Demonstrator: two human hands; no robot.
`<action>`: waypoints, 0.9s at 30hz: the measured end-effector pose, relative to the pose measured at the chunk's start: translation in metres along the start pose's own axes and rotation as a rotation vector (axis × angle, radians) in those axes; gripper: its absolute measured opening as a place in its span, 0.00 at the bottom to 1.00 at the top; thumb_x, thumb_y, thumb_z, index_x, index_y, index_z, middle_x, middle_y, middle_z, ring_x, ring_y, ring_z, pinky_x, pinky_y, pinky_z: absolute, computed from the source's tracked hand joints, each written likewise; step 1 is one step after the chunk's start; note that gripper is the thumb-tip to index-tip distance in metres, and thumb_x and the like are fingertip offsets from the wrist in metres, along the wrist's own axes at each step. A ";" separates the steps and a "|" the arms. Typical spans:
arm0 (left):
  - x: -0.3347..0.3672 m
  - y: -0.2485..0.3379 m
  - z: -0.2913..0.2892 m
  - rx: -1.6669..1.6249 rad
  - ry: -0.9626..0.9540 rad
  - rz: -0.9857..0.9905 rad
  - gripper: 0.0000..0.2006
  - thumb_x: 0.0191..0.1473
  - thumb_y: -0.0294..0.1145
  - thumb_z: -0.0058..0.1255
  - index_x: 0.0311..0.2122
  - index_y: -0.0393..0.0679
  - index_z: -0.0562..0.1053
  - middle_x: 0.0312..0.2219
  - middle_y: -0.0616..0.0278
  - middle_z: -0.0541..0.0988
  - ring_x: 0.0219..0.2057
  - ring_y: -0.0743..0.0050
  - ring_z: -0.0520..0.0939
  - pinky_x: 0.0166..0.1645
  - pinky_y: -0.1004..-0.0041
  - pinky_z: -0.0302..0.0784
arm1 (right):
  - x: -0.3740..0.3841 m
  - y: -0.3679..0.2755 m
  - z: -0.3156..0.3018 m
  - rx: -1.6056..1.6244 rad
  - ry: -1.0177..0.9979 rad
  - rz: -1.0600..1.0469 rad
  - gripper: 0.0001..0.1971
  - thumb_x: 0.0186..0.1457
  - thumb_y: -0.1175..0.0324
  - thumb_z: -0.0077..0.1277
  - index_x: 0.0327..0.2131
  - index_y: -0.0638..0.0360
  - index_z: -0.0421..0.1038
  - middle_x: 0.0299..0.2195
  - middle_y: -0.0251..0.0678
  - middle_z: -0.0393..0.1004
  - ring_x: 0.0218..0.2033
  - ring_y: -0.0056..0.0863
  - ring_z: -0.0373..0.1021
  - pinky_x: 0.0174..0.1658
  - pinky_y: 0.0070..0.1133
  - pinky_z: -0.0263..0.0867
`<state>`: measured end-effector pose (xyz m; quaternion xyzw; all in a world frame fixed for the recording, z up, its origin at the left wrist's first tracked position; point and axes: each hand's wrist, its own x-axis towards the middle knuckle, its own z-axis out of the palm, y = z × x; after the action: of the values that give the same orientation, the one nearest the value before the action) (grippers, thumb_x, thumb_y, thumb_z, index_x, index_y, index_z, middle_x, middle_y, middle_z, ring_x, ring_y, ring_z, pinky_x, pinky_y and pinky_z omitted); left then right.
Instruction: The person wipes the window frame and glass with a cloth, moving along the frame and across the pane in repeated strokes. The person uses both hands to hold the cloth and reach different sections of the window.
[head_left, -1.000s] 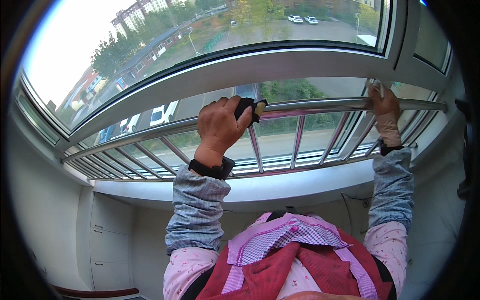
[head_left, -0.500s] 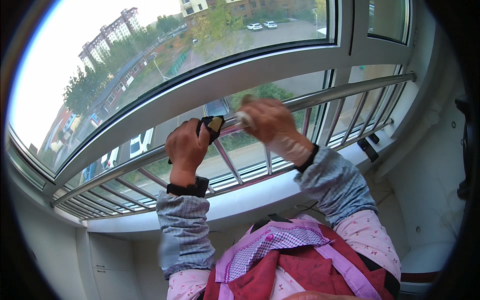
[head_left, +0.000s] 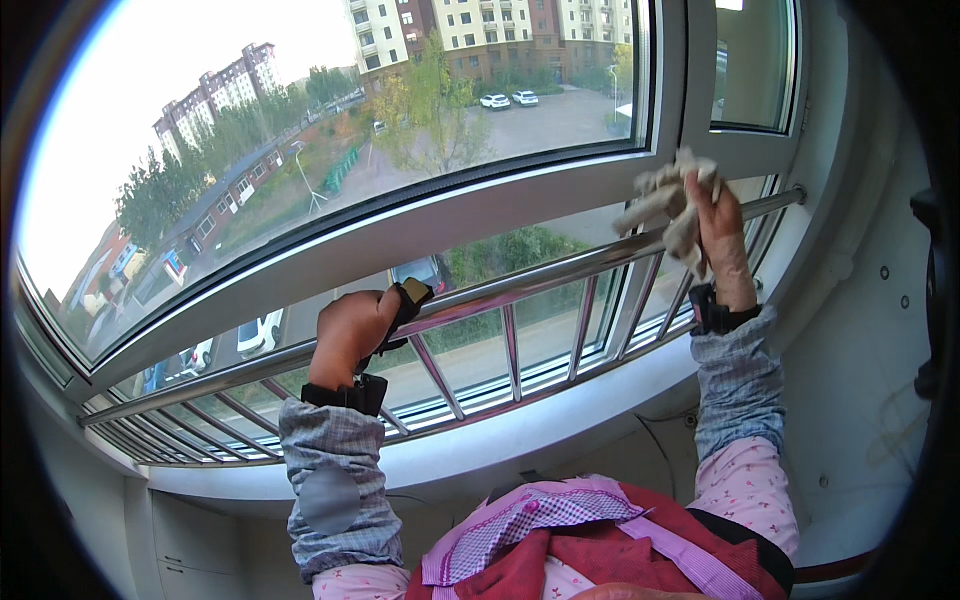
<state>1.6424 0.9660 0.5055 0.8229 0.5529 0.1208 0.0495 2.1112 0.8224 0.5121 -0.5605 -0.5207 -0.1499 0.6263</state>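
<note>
A shiny metal handrail (head_left: 545,273) runs along the window above several upright bars. My left hand (head_left: 348,325) is closed at the rail, left of its middle. A black thing with a yellow patch (head_left: 412,292) sticks out past the thumb; its kind cannot be made out. Farther right, my right hand (head_left: 727,235) is raised beside the rail and grips a crumpled, pale beige cloth (head_left: 675,205). The cloth's loose folds hang in front of the rail's right part. Dark straps circle both wrists.
Behind the rail is a large window with a pale frame (head_left: 430,215), showing cars, trees and buildings outside. A white sill (head_left: 520,415) curves below the bars. White cabinet doors (head_left: 200,545) stand at lower left, and a pale wall (head_left: 850,370) rises on the right.
My right hand has swung right with the cloth, from near my left hand to the rail's right part. My left hand stays at the rail. The view has shifted slightly.
</note>
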 end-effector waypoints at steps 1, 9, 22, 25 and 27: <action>-0.001 0.000 0.001 -0.002 0.003 0.003 0.29 0.56 0.55 0.29 0.31 0.46 0.80 0.30 0.51 0.82 0.33 0.46 0.81 0.41 0.57 0.74 | 0.014 -0.015 0.006 0.130 0.075 -0.120 0.19 0.61 0.52 0.53 0.45 0.57 0.72 0.38 0.37 0.77 0.40 0.25 0.74 0.43 0.23 0.70; 0.000 -0.004 0.006 0.004 0.036 0.022 0.28 0.56 0.55 0.28 0.30 0.47 0.80 0.29 0.53 0.82 0.33 0.46 0.81 0.39 0.55 0.75 | 0.126 -0.084 0.112 0.026 0.176 -0.260 0.25 0.59 0.58 0.54 0.57 0.56 0.62 0.54 0.49 0.64 0.54 0.49 0.65 0.56 0.34 0.65; 0.001 -0.002 0.008 0.009 0.040 -0.006 0.28 0.57 0.55 0.29 0.30 0.47 0.80 0.29 0.52 0.82 0.32 0.46 0.81 0.39 0.55 0.75 | 0.049 -0.081 0.203 0.022 -0.125 -0.233 0.30 0.55 0.69 0.52 0.62 0.54 0.59 0.63 0.43 0.57 0.59 0.45 0.60 0.65 0.34 0.53; -0.001 -0.003 0.008 0.019 0.061 0.001 0.28 0.57 0.55 0.29 0.30 0.47 0.80 0.28 0.52 0.82 0.32 0.46 0.81 0.39 0.54 0.75 | 0.018 -0.111 0.231 -0.006 -0.384 -0.594 0.26 0.57 0.65 0.52 0.59 0.53 0.63 0.57 0.41 0.63 0.55 0.40 0.64 0.63 0.35 0.54; -0.002 -0.003 0.007 0.021 0.083 0.015 0.29 0.58 0.55 0.28 0.30 0.47 0.80 0.28 0.52 0.82 0.32 0.45 0.81 0.39 0.54 0.75 | 0.008 -0.112 0.214 -0.096 -0.321 -0.682 0.23 0.57 0.65 0.54 0.56 0.54 0.67 0.55 0.39 0.66 0.55 0.37 0.64 0.62 0.35 0.56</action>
<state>1.6407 0.9655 0.4973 0.8217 0.5497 0.1494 0.0172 1.9240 0.9728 0.5433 -0.3999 -0.7611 -0.2844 0.4241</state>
